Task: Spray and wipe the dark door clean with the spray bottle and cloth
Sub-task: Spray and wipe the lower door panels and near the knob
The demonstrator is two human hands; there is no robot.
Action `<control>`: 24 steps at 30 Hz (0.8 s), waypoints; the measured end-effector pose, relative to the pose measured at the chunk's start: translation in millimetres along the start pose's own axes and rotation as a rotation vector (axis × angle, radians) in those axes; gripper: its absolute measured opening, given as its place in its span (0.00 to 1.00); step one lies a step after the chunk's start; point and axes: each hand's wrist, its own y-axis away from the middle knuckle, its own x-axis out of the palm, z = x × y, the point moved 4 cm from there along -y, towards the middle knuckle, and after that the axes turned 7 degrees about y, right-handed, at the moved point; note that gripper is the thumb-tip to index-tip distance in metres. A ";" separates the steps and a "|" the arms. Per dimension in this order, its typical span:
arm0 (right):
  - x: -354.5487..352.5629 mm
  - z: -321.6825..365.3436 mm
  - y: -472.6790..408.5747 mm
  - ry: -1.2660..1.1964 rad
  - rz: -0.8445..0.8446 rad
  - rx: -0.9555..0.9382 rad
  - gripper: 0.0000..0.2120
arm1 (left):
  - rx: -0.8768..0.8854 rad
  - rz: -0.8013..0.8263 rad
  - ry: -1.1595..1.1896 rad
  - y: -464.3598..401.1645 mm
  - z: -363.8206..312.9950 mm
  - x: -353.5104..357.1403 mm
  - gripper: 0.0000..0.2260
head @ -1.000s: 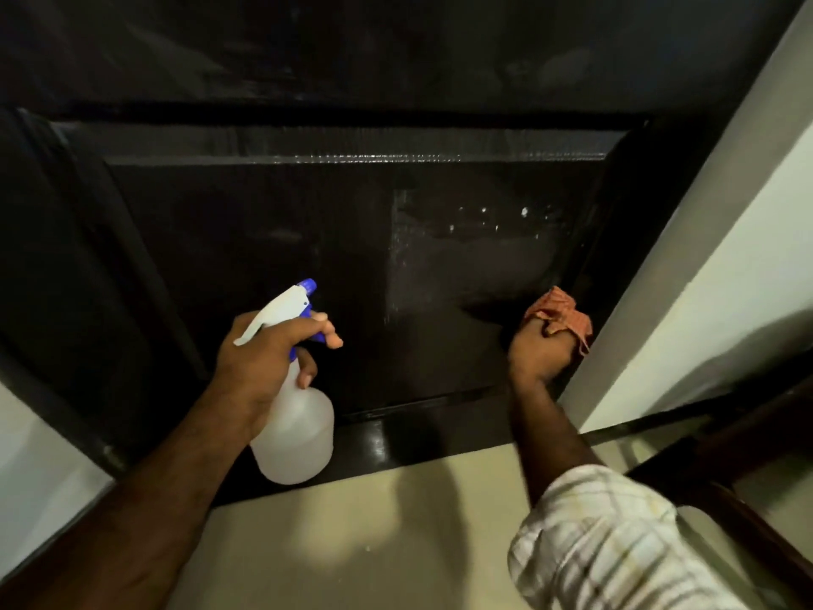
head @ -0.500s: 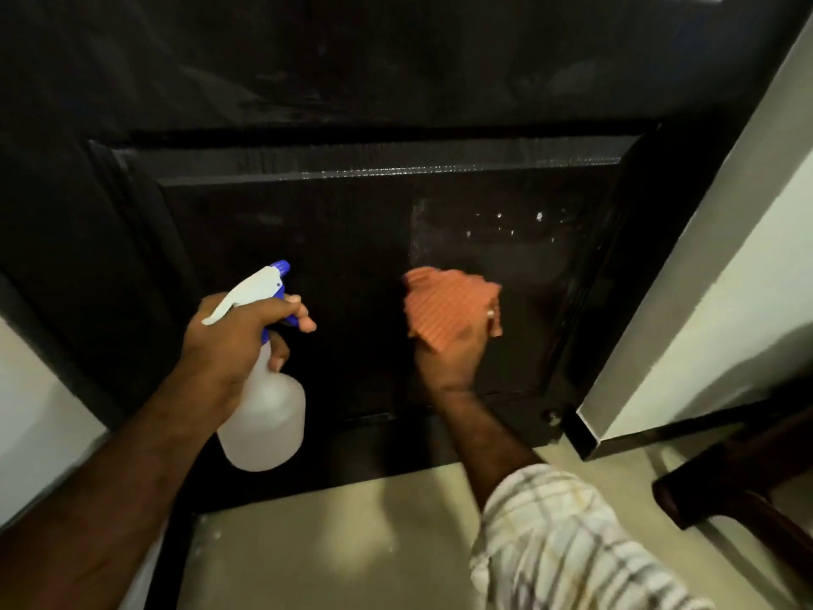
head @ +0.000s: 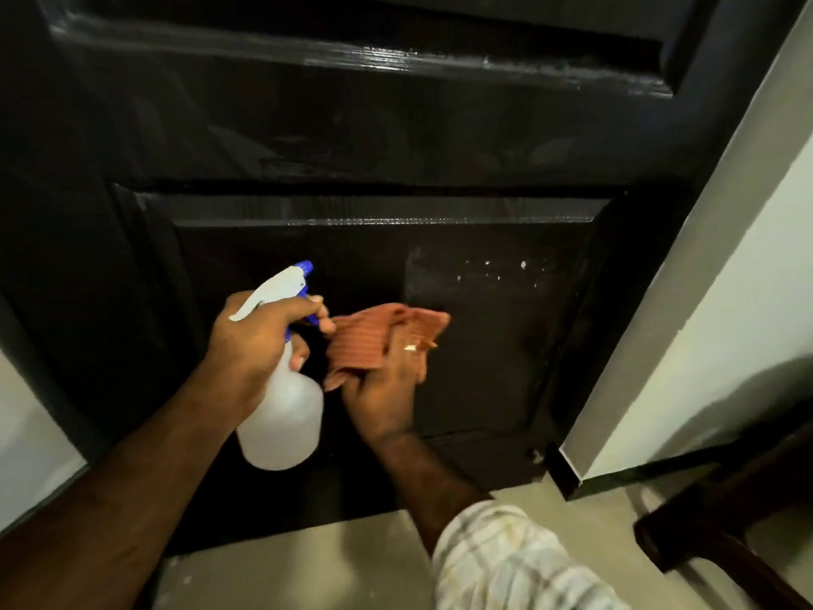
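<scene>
The dark door [head: 440, 138] fills the upper view, and its lower recessed panel [head: 501, 345] shows pale streaks and white droplets on the right half. My left hand [head: 257, 341] grips a translucent spray bottle [head: 283, 416] with a white and blue trigger head, its nozzle pointing at the panel. My right hand [head: 387, 389] presses an orange ribbed cloth [head: 365, 341] against the panel's middle, right beside the bottle's trigger. A ring shows on one finger.
A white wall [head: 726, 301] with a dark skirting strip flanks the door on the right. Dark wooden furniture [head: 726, 521] juts in at the lower right. Beige floor [head: 308, 565] lies below the door. A pale surface [head: 26, 438] sits at the left edge.
My right hand has swept the cloth leftward across the panel, from its right edge to the middle beside the bottle. The view has tilted up, showing more of the door.
</scene>
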 end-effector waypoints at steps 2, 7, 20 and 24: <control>5.7 20.9 6.1 0.041 0.118 -0.184 0.18 | 0.024 -0.030 -0.037 1.8 -7.3 -18.2 0.08; -48.4 -31.3 -48.5 0.039 -0.131 -0.020 0.18 | 0.017 -0.013 -0.055 5.4 -16.8 -26.1 0.09; -77.9 -56.3 -92.1 -0.201 -0.402 0.545 0.37 | -0.113 0.037 0.049 -5.4 -14.0 14.9 0.09; -31.4 28.0 -55.2 0.037 0.005 -0.299 0.19 | -0.019 -0.013 0.003 -12.7 -18.8 -11.0 0.08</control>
